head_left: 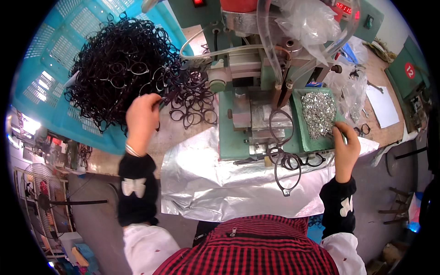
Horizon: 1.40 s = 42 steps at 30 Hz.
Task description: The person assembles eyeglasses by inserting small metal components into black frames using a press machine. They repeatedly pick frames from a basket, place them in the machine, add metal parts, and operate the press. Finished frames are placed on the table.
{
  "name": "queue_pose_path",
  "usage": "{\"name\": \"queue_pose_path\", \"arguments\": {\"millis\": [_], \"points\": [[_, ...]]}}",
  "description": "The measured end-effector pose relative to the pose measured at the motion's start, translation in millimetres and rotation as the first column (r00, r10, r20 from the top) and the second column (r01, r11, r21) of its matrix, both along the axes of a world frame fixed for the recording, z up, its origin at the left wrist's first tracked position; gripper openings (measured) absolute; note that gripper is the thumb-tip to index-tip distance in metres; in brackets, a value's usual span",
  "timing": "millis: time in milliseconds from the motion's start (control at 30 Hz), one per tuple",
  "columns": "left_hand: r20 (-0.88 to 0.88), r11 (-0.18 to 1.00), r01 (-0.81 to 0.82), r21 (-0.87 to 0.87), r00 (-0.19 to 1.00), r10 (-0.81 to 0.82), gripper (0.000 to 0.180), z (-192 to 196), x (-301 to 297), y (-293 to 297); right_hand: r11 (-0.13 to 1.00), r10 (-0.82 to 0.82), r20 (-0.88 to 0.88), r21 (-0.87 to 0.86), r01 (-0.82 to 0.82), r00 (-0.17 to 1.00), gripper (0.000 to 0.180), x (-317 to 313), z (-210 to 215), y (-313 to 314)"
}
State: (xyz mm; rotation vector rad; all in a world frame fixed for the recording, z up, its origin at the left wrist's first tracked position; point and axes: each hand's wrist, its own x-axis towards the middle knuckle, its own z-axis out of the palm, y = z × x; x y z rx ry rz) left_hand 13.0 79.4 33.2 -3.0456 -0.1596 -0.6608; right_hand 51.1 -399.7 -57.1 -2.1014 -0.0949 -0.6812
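Observation:
My left hand (141,120) is at the near edge of a big heap of black eyeglass frames (123,64), its fingers closed on a dark frame that blends into the heap. At the right, my right hand (347,147) has thumb and forefinger pinched at the rim of a green tray (316,145) of small silvery metal pieces (318,112). Anything between those fingertips is too small to make out. Between my hands stands a bench machine (252,68). A dark eyeglass frame (300,178) hangs at its front beneath the paired metal tips, with other frames beside it.
The heap sits in a blue perforated basket (36,87); loose frames (192,107) lie beside it on the table. Silver foil (197,183) drapes over the front edge. Clear tubes (270,46) and plastic bags (305,23) hang about the machine. White paper (382,107) lies right.

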Motion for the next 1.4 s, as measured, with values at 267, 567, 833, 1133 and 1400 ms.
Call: {"name": "queue_pose_path", "arguments": {"millis": [267, 567, 833, 1133, 1400], "points": [[-0.03, 0.95, -0.034, -0.311, 0.999, 0.026, 0.02, 28, -7, -11, 0.98, 0.151, -0.024, 0.138, -0.146, 0.988, 0.012, -28, 28, 26], [0.504, 0.244, 0.498, -0.832, 0.863, -0.042, 0.016, -50, -26, -100, 0.758, 0.456, 0.096, 0.478, -0.443, 0.885, 0.04, 15, 65, 127], [0.843, 0.048, 0.855, -0.516, 0.517, -0.148, 0.013, 32, -27, -148, 0.48, 0.592, 0.038, 0.786, -0.39, 0.805, 0.043, 7, 74, 131], [0.853, 0.184, 0.947, -0.263, 0.318, -0.413, 0.016, 33, 33, -107, 0.319, 0.574, 0.086, 0.893, -0.319, 0.815, 0.041, -10, 89, 151], [0.901, 0.133, 0.963, -0.233, 0.265, -0.343, 0.017, 45, 16, -146, 0.251, 0.587, 0.094, 0.923, -0.291, 0.804, 0.05, -12, 87, 147]]}}
